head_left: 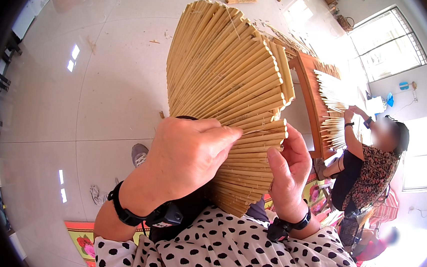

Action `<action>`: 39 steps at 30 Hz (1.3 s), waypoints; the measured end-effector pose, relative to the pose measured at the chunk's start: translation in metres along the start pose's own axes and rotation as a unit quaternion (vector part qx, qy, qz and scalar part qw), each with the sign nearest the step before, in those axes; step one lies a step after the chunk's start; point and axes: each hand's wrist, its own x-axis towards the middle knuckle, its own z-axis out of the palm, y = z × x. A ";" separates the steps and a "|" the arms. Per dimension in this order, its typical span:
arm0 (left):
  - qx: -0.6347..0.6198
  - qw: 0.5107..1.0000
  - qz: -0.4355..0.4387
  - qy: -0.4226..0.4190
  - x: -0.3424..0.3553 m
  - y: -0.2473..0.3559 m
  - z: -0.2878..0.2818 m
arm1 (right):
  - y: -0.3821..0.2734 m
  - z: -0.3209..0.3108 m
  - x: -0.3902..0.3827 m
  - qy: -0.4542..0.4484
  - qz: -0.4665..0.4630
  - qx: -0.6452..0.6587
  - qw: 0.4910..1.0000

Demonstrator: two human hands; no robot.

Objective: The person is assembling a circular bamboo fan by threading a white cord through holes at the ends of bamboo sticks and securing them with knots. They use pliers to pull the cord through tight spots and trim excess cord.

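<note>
A fan-shaped mat of straw-coloured stalks (218,68) spreads out in front of me, its lower part close to my lap. Rows of thin pale thread cross the stalks and bind them side by side. Over the mat's middle, my left hand (192,149) is closed in a pinch, and a fine strand seems to run right from its fingertips across the stalks. My right hand (291,167) grips the right edge, thumb against the cut stalk ends and fingers partly hidden behind. Under my left wrist the mat's lower left side is hidden.
A wooden table (304,90) with rows of pale stalks (334,93) stands to the right, where another person (377,161) works. A bundle of stalks (241,0) and scraps lie on the tiled floor (117,76). A floral mat (82,241) lies below.
</note>
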 end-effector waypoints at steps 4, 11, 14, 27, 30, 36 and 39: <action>0.066 0.997 0.005 -0.043 0.006 0.011 -0.011 | 0.001 0.002 0.000 0.005 -0.011 0.001 1.000; 0.102 0.990 0.011 -0.093 0.021 0.020 -0.024 | 0.004 -0.001 0.001 -0.002 -0.036 -0.036 0.999; 0.107 0.989 0.008 -0.102 0.023 0.023 -0.026 | 0.008 -0.002 0.001 -0.009 -0.049 -0.029 0.998; 0.105 0.990 -0.015 -0.096 0.026 0.036 -0.021 | 0.010 -0.003 0.002 -0.018 -0.084 -0.065 0.994; 0.101 0.992 -0.017 -0.073 0.027 0.038 -0.021 | 0.017 0.000 0.006 -0.027 -0.151 -0.061 0.986; 0.136 0.984 -0.038 -0.107 0.023 0.042 -0.041 | 0.016 -0.010 0.019 -0.140 -0.180 -0.018 0.974; 0.144 0.982 -0.048 -0.115 0.020 0.047 -0.044 | 0.022 -0.009 0.029 -0.162 -0.176 0.026 0.971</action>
